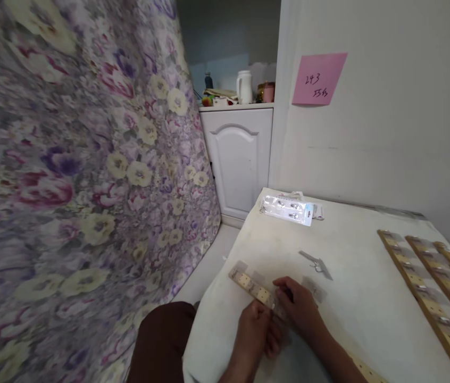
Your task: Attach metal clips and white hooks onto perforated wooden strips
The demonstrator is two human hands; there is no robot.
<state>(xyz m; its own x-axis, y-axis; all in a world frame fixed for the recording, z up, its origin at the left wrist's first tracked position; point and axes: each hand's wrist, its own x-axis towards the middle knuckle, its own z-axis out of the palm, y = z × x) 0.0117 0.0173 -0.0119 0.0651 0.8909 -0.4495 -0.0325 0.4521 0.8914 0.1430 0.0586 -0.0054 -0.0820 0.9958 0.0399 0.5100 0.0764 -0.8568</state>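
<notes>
A narrow clear plastic strip (253,290) holding beige cards with small dark holes lies slanted over the near left part of the table. My left hand (251,332) is closed on its near edge, fingers curled beneath. My right hand (297,306) is at the strip's right end, thumb and fingers bent together; whatever is between the fingertips is too small to make out. Beyond the right hand, a thin metal tool (316,263), like small scissors or tweezers, rests on the cloth. A small clear plastic piece (316,291) lies beside that hand.
Clear blister packs (286,209) with small metal pieces lie at the table's back left. Several long tan card strips (420,287) are laid out along the right. A floral curtain (89,186) hangs at left, and a white cabinet (241,159) stands behind the white-covered table (352,239).
</notes>
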